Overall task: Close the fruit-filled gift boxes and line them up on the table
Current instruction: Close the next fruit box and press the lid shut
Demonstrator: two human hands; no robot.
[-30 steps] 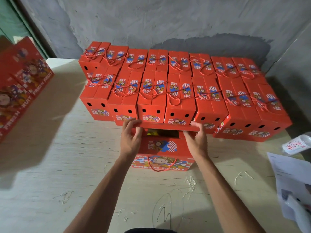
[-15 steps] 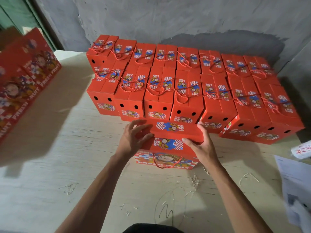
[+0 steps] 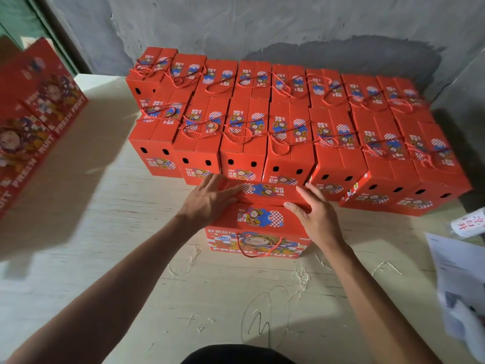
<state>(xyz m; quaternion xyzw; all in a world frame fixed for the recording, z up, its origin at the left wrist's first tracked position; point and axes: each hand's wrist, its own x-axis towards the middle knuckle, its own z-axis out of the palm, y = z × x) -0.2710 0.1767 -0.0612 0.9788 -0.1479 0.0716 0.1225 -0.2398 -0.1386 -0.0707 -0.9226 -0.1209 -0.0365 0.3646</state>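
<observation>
The left hand (image 3: 210,198) lies flat with its fingers straight and spread on the far top flap of the red printed cardboard gift box (image 3: 258,229), and the right hand (image 3: 315,214) presses the same flap from the other end, fingers extended and thumb laid along the fold; neither hand curls round anything. This box stands on the pale wooden table (image 3: 131,258), directly in front of the person and just touching the front row of closed red gift boxes (image 3: 288,143), which stand in two ranks against the grey wall (image 3: 262,22) with their red rope handles lying across their lids. A red rope handle (image 3: 258,248) hangs down the near face of the box in hand. The cardboard looks stiff yet thin, so the flaps likely crease if pushed off the fold line, and fruit inside probably makes it fairly heavy; steady pressure at both flap ends suits the closing, and the two short sides, or the base, seem the safer hold for sliding it into line. Loose white papers (image 3: 454,266) lie at the right edge, and a blurred red carton (image 3: 34,106) looms at the left.
</observation>
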